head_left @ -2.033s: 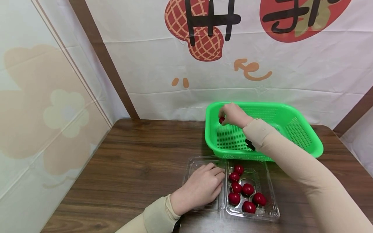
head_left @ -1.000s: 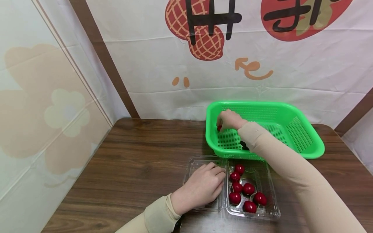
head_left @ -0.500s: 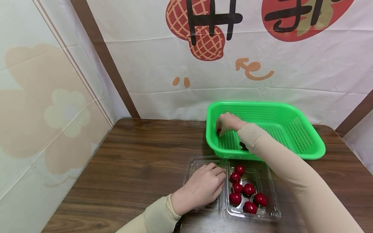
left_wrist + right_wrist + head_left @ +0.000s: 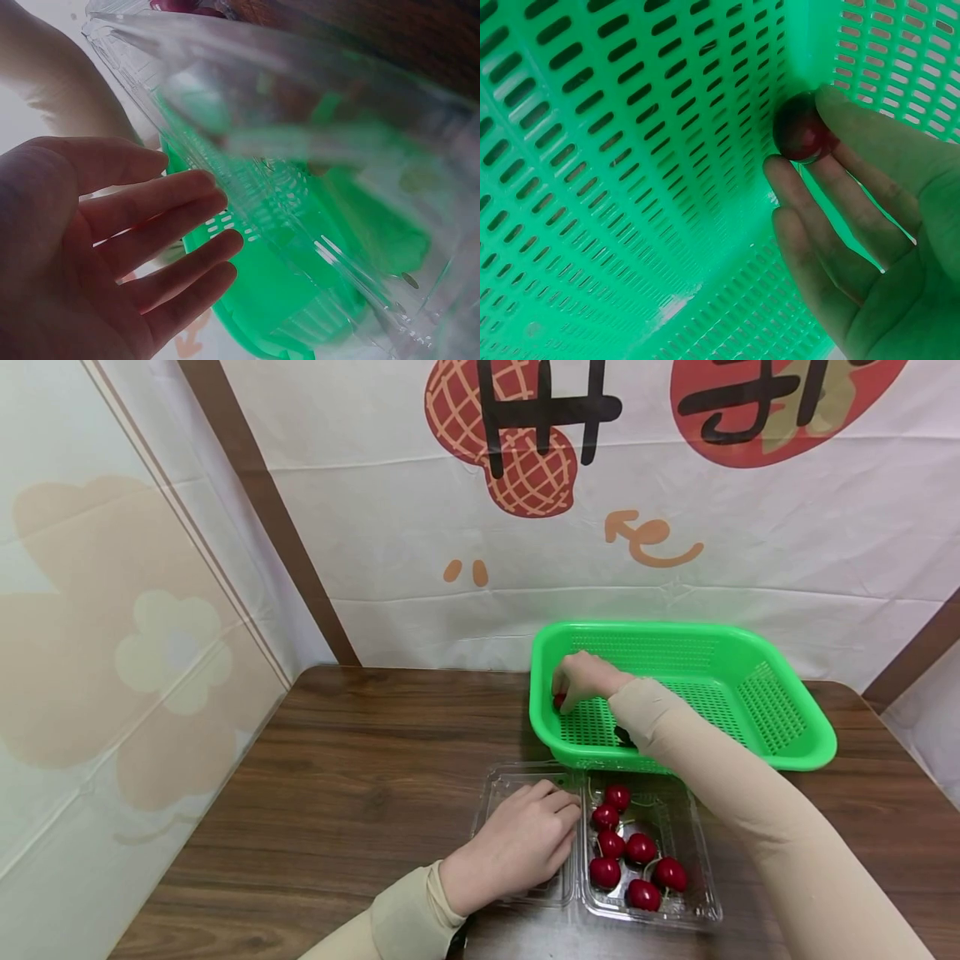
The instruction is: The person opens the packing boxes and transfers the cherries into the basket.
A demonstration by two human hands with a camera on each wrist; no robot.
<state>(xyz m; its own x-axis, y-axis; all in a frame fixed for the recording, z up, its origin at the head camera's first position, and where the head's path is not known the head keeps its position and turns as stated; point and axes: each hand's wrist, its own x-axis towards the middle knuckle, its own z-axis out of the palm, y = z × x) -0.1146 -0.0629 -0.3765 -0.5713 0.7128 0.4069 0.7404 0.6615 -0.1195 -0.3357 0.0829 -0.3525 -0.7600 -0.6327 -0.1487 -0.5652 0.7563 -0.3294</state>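
My right hand [image 4: 587,678] reaches into the left end of the green plastic basket [image 4: 780,758]. Between its thumb and fingers it pinches a dark red cherry [image 4: 804,129], low beside the basket's perforated floor and wall. In the head view that cherry is mostly covered by the fingers. My left hand [image 4: 517,843] lies over the lid half [image 4: 501,785] of a clear plastic clamshell box, with its fingers extended and close to the hinge. The left wrist view shows the fingers [image 4: 180,247] loosely straight, holding nothing. Several cherries [image 4: 641,849] lie in the box's other half [image 4: 705,893].
The basket stands at the back of the brown wooden table [image 4: 360,760], against a printed cloth backdrop [image 4: 390,527]. Directly in front of it sits the clamshell box. A cloth with a flower print [image 4: 150,652] hangs at the left.
My right hand has lowered the cherry from near the basket's rim down toward its floor, shifting slightly left. The left hand and the box have stayed in place.
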